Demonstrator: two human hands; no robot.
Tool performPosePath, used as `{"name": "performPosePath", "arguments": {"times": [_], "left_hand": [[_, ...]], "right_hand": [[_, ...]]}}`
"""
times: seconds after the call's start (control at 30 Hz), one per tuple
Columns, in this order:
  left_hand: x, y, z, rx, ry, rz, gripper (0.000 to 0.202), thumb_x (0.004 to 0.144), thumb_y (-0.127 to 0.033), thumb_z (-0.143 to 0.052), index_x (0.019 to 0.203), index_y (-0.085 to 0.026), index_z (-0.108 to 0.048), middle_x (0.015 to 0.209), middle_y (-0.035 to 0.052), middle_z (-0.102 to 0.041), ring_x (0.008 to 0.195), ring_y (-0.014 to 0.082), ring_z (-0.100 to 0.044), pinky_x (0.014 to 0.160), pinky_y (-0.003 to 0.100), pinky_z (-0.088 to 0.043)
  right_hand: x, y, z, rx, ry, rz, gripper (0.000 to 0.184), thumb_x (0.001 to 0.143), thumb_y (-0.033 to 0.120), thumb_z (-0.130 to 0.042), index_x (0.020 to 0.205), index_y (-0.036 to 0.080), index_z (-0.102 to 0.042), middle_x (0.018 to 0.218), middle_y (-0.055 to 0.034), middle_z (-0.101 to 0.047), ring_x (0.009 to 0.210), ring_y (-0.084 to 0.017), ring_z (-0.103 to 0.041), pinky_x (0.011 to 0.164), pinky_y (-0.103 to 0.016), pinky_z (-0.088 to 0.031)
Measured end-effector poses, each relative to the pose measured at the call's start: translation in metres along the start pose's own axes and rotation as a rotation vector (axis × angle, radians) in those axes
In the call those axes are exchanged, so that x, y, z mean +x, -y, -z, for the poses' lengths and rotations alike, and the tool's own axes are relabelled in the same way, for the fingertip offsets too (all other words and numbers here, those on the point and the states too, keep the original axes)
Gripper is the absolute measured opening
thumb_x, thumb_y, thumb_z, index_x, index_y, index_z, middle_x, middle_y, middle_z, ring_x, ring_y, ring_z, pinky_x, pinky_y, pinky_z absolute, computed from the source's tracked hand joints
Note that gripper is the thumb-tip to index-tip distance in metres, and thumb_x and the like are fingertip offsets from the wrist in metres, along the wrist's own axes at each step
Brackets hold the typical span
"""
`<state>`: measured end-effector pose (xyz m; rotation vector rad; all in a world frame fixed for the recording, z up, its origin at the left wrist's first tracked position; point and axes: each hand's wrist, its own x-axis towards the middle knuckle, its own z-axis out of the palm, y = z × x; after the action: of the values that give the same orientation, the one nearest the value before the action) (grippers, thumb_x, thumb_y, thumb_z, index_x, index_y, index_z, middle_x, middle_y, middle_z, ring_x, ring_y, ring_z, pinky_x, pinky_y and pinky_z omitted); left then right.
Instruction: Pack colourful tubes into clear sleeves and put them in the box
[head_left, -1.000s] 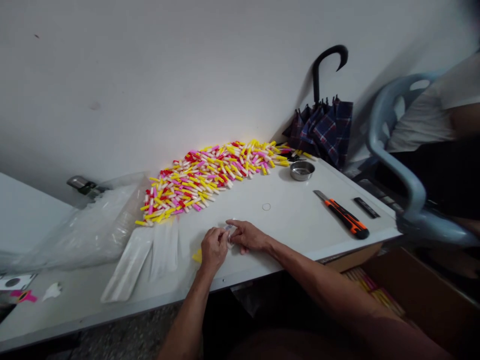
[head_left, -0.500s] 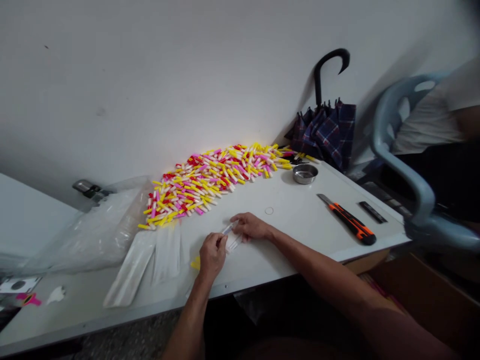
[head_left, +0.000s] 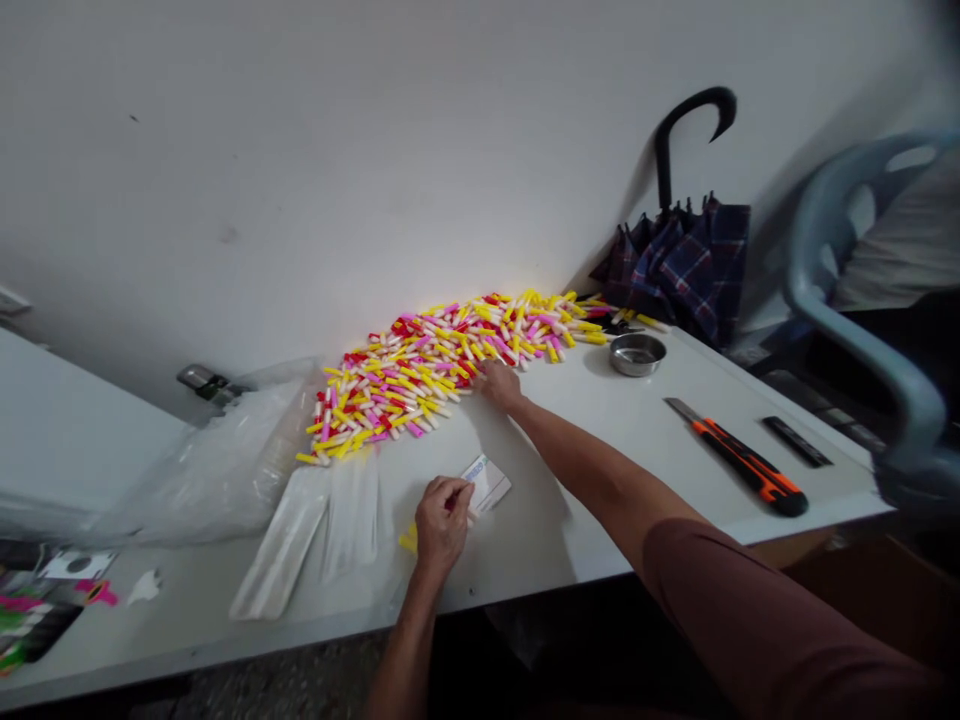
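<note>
My left hand [head_left: 442,525] rests near the front of the white table [head_left: 592,510], its fingers pinching the corner of a small white packet with a blue-printed label [head_left: 486,483]. My right hand [head_left: 499,385] is stretched out, touching the lower edge of a large heap of short plastic tubes [head_left: 442,370] in yellow, pink, red and cream. Its fingertips are partly hidden among the tubes. A small yellow piece [head_left: 409,541] lies under the left hand's heel.
A steel bowl [head_left: 637,354], an orange-handled utility knife [head_left: 739,465] and a black strip [head_left: 796,441] lie right on the table. White strips [head_left: 281,545] and a clear plastic bag [head_left: 225,460] are left. A plaid umbrella [head_left: 686,265] leans on the wall; a grey chair [head_left: 862,300] stands right.
My right hand has left the packet and reached forward to the heap. The left hand now holds the packet alone. The whole scene has shifted slightly right in view.
</note>
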<state>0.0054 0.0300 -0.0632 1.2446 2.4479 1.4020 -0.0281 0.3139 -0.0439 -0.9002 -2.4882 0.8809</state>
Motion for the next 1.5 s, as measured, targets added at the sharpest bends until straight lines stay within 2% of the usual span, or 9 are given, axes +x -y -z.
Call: {"name": "performPosePath", "arguments": {"times": [0.27,0.4,0.53,0.73,0.87,1.03,1.13,1.33,1.5], "left_hand": [[0.0,0.0,0.0,0.019,0.003,0.009,0.021,0.094,-0.033,-0.06,0.081,-0.022,-0.072,0.082,0.003,-0.067,0.083,0.019,-0.062,0.078,0.032,-0.049],[0.0,-0.003,0.001,0.03,0.008,0.015,0.021,0.094,-0.033,-0.059,0.081,-0.022,-0.071,0.08,0.0023,-0.066,0.079,0.0179,-0.062,0.075,0.03,-0.048],[0.0,-0.004,0.002,0.018,-0.002,0.025,0.02,0.093,-0.033,-0.06,0.081,-0.022,-0.071,0.081,0.002,-0.067,0.079,0.0174,-0.062,0.075,0.03,-0.048],[0.0,-0.002,0.002,0.013,-0.006,0.021,0.019,0.094,-0.032,-0.06,0.083,-0.022,-0.071,0.083,0.0015,-0.067,0.082,0.0171,-0.063,0.078,0.029,-0.048],[-0.001,0.0,0.002,0.03,-0.008,0.008,0.02,0.095,-0.034,-0.059,0.084,-0.022,-0.07,0.084,0.0016,-0.066,0.082,0.0172,-0.063,0.078,0.029,-0.048],[-0.001,-0.001,0.003,0.029,0.0,-0.019,0.019,0.095,-0.032,-0.059,0.084,-0.022,-0.071,0.083,0.0015,-0.066,0.081,0.0166,-0.062,0.078,0.029,-0.048],[-0.001,-0.002,0.003,0.014,0.015,-0.03,0.019,0.095,-0.032,-0.06,0.085,-0.021,-0.072,0.085,0.0018,-0.067,0.081,0.0164,-0.063,0.078,0.029,-0.048],[-0.001,0.002,0.001,0.023,0.004,-0.038,0.017,0.094,-0.031,-0.061,0.084,-0.021,-0.072,0.085,0.0019,-0.067,0.084,0.0168,-0.063,0.079,0.029,-0.047],[0.0,0.003,0.001,0.021,0.002,-0.026,0.018,0.093,-0.032,-0.061,0.084,-0.022,-0.072,0.084,0.0017,-0.067,0.083,0.0171,-0.063,0.079,0.029,-0.047]], "right_hand": [[0.024,0.0,0.0,-0.059,0.045,0.082,0.024,0.09,0.034,-0.066,0.105,0.015,-0.069,0.116,-0.0157,-0.068,0.103,-0.026,-0.061,0.08,-0.03,-0.045],[0.013,-0.012,0.008,0.001,0.026,0.07,0.031,0.091,0.039,-0.063,0.109,0.015,-0.066,0.109,-0.0122,-0.07,0.093,-0.023,-0.06,0.074,-0.028,-0.043],[-0.015,-0.02,0.024,0.084,0.043,0.108,0.028,0.092,0.031,-0.055,0.109,0.013,-0.068,0.1,-0.0077,-0.071,0.084,-0.017,-0.06,0.07,-0.024,-0.042],[-0.087,-0.021,0.05,0.395,0.454,0.239,0.031,0.084,0.036,-0.063,0.098,0.013,-0.078,0.077,-0.0027,-0.071,0.067,-0.014,-0.058,0.062,-0.023,-0.041],[-0.118,-0.018,0.057,0.225,0.638,0.346,0.022,0.079,0.027,-0.067,0.092,0.016,-0.082,0.074,-0.0015,-0.072,0.067,-0.014,-0.058,0.06,-0.023,-0.039],[-0.126,-0.001,0.045,0.029,0.656,0.498,0.018,0.08,0.024,-0.069,0.089,0.02,-0.083,0.072,-0.0021,-0.073,0.061,-0.013,-0.056,0.058,-0.024,-0.033],[-0.128,0.004,0.029,0.113,0.643,0.556,0.019,0.081,0.022,-0.069,0.092,0.02,-0.083,0.073,-0.0015,-0.073,0.063,-0.013,-0.057,0.06,-0.023,-0.035],[-0.133,-0.017,0.024,0.499,0.652,0.422,0.026,0.078,0.021,-0.07,0.101,0.013,-0.077,0.079,-0.0007,-0.072,0.072,-0.014,-0.063,0.067,-0.021,-0.045],[-0.141,-0.03,0.025,0.555,0.658,0.356,0.033,0.072,0.017,-0.073,0.104,0.016,-0.074,0.084,-0.0011,-0.074,0.076,-0.015,-0.066,0.07,-0.022,-0.048]]}}
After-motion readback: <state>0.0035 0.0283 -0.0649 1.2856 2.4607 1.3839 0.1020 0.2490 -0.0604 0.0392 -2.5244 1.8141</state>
